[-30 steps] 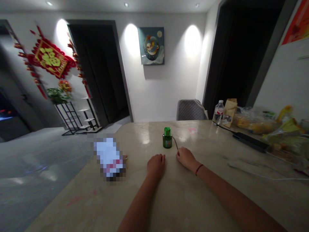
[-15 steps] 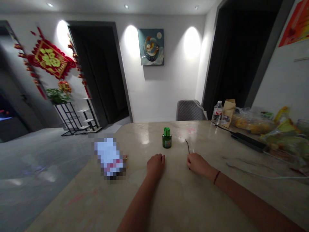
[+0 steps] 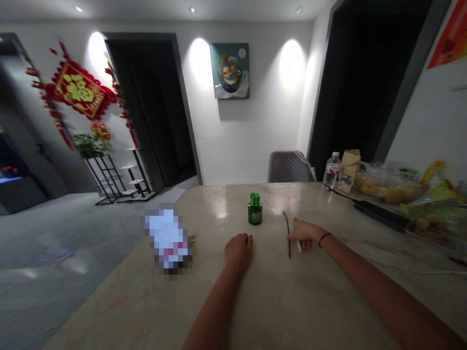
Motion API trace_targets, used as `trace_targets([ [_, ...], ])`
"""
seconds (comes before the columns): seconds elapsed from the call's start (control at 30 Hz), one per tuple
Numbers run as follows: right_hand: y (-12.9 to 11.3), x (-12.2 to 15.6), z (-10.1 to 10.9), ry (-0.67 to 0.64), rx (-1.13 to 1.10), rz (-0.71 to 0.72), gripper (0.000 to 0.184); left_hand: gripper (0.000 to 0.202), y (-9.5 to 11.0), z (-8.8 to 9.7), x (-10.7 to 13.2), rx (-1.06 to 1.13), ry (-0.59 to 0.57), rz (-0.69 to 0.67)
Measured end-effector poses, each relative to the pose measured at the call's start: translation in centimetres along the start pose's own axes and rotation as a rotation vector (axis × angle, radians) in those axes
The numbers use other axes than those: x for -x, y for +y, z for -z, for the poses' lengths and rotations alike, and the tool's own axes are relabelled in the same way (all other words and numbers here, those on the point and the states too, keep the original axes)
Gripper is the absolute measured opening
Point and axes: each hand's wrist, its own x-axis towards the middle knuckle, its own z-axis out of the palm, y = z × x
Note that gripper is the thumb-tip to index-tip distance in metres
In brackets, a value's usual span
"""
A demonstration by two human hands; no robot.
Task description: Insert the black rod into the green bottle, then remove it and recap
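Note:
Both of my forearms lie on a beige marble table (image 3: pixel 277 301). My left hand (image 3: pixel 238 248) rests on the tabletop as a loose fist with nothing visible in it. It sits just in front of a small green bottle (image 3: pixel 254 209) with a green cap, without touching it. My right hand (image 3: pixel 305 233), with a dark band at the wrist, is low on the table to the right of the bottle. Its thumb and fingertips are closed against a thin dark stick (image 3: pixel 287 228). A small white piece (image 3: pixel 299 246) shows under the fingers.
A pixelated white object (image 3: pixel 168 239) lies near the table's left edge. Along the right wall stand a water bottle (image 3: pixel 332 171), a paper bag (image 3: pixel 349 164), plastic food bags (image 3: pixel 386 182), a black power strip (image 3: pixel 381 215) and cables. A grey chair (image 3: pixel 288 166) sits at the far end.
My right hand has moved right, away from the green bottle, taking the thin dark stick with it and lowering it toward the table. My left hand has stayed put.

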Motion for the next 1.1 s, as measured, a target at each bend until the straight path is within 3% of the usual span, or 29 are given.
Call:
trace_targets([
  [0.13, -1.2, -0.9, -0.9, 0.121, 0.022, 0.184, 0.028, 0.041, 0.0, 0.1, 0.0, 0.008, -0.007, 0.004],
  [0.27, -2.3, -2.0, -0.7, 0.293, 0.129, 0.278, 0.021, 0.042, 0.0, 0.1, 0.1, 0.012, -0.006, 0.008],
  [0.37, -2.9, -2.8, -0.3, 0.302, 0.141, 0.310, 0.015, 0.042, 0.0, 0.0, 0.1, 0.012, 0.002, 0.003],
  [0.47, -3.4, -3.4, 0.8, 0.227, 0.143, 0.321, 0.002, 0.041, -0.1, -0.2, 0.0, 0.008, 0.017, -0.003],
  [0.57, -4.1, -4.1, 2.2, 0.198, 0.140, 0.338, 0.018, 0.041, -0.2, -0.3, 0.0, 0.010, 0.024, -0.004],
  [0.63, -4.9, -4.7, 2.9, 0.266, 0.058, 0.422, 0.042, 0.041, -0.2, -0.4, -0.1, 0.016, 0.024, -0.003],
  [0.7, -5.9, -5.4, 3.0, 0.345, -0.134, 0.540, 0.069, 0.041, -0.2, -0.4, 0.0, 0.020, 0.026, -0.002],
  [0.77, -6.9, -6.3, 2.6, 0.371, -0.355, 0.631, 0.079, 0.041, -0.2, -0.3, 0.1, 0.023, 0.033, 0.003],
  [0.83, -7.7, -7.2, 2.0, 0.380, -0.462, 0.667, 0.069, 0.041, -0.1, -0.3, 0.1, 0.030, 0.040, 0.002],
  [0.97, -8.2, -8.4, 1.4, 0.478, -0.436, 0.660, 0.045, 0.040, -0.1, -0.3, 0.1, 0.042, 0.044, 0.000],
  [1.1, -8.2, -8.0, 1.6, 0.441, -0.404, 0.654, 0.041, 0.037, -0.2, -0.5, 0.0, 0.089, 0.049, 0.021],
])
